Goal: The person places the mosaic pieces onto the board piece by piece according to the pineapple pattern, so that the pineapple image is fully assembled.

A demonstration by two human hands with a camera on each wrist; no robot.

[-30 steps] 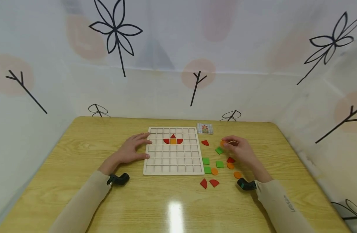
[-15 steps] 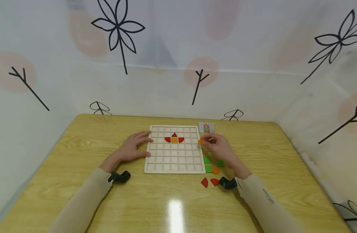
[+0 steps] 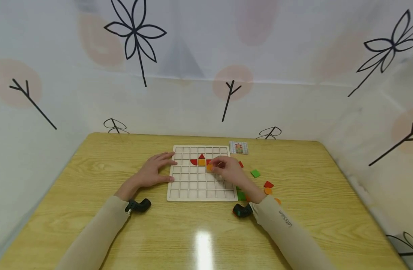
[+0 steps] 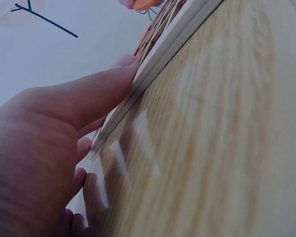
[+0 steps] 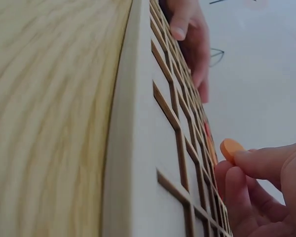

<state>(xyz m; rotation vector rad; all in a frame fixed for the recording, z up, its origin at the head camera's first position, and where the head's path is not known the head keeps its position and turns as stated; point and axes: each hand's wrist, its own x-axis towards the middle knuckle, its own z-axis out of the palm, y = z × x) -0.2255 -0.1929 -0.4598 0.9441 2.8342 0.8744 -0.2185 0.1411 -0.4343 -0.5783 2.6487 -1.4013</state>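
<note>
My right hand (image 3: pixel 230 170) pinches an orange disc (image 5: pixel 230 147) between thumb and fingertips, close over the white gridded board (image 3: pixel 186 195). In the head view the disc overlaps the grid just below the right red quarter-circle, which the fingers partly cover. On the board sit a red triangle (image 3: pixel 201 156), an orange square (image 3: pixel 201 162) beneath it and a red quarter-circle (image 3: pixel 193 162) to the square's left. Fingers spread, my left hand (image 3: pixel 156 172) rests at the board's left edge; its thumb (image 4: pixel 126 66) touches the rim in the left wrist view.
Behind the board's right corner lies a small pattern card (image 3: pixel 238 147). Loose pieces are scattered to the right: a green square (image 3: pixel 255 173), a red piece (image 3: pixel 268 184), an orange disc (image 3: pixel 268 191) and others partly hidden under the right forearm. A patterned cloth wall stands behind the wooden table (image 3: pixel 159 236).
My right hand has carried the orange disc leftward, from among the loose pieces to over the board. The left hand has kept its place at the board's edge.
</note>
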